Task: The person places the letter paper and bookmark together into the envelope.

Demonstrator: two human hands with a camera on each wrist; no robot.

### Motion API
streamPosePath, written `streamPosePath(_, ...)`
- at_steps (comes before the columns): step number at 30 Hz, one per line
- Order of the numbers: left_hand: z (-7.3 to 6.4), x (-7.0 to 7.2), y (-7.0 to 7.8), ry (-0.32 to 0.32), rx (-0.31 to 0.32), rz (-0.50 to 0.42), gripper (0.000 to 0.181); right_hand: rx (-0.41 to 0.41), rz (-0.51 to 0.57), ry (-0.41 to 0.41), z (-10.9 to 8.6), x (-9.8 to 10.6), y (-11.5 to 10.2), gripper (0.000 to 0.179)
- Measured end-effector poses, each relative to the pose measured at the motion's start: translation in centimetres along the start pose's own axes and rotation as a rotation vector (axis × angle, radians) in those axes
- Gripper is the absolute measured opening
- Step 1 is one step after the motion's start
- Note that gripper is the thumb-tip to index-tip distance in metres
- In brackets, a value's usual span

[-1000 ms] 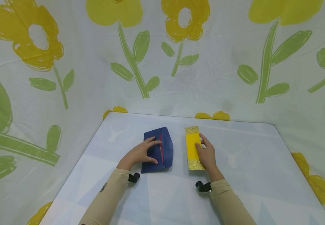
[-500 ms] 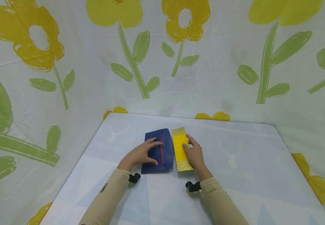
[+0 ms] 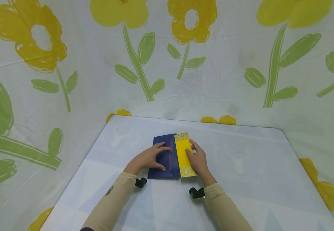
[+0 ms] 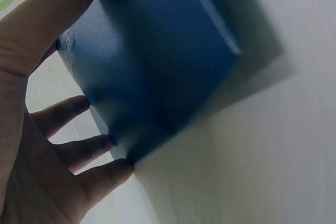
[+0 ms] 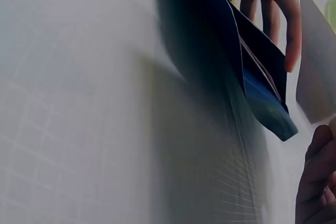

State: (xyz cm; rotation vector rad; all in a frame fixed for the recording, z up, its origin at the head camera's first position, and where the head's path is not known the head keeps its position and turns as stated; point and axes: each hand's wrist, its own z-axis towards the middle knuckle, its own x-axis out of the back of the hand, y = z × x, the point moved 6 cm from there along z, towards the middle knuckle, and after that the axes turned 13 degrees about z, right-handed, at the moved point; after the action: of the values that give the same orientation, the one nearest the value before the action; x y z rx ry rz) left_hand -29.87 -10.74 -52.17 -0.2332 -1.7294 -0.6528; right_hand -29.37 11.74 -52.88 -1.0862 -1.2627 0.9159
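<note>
A navy blue envelope (image 3: 162,157) is held by my left hand (image 3: 146,158), its thumb and fingers spread over the near and far parts in the head view. In the left wrist view, the thumb lies across the envelope (image 4: 152,51) and the fingertips meet its edge. A thin red strip (image 3: 170,158) shows along the envelope's opening. My right hand (image 3: 199,160) pinches a yellow card (image 3: 183,152) with gold glitter bands at both ends. That card overlaps the envelope's right side in the head view. Its pale back (image 5: 317,66) faces the right wrist camera, beside the opening.
Both hands work over a pale blue and white table (image 3: 242,199) with faint deer-head prints. Behind it hangs a white cloth (image 3: 213,89) with yellow flowers. Small black devices (image 3: 197,192) sit at each wrist.
My right hand has carried the yellow card left, from apart on the table's right to overlapping the envelope. The left hand has shifted slightly right with the envelope.
</note>
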Motion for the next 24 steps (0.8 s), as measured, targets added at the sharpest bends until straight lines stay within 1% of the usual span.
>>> streamPosePath(7,0.4,-0.2,0.6,-0.011,0.004,0.007,0.09,0.001,0.012,-0.004,0.0,0.1,0.1,0.057)
streamPosePath(24,0.9,-0.2,1.2,-0.002,-0.017,0.012,0.089,-0.004,-0.03,0.005,0.1,-0.1,0.0,0.057)
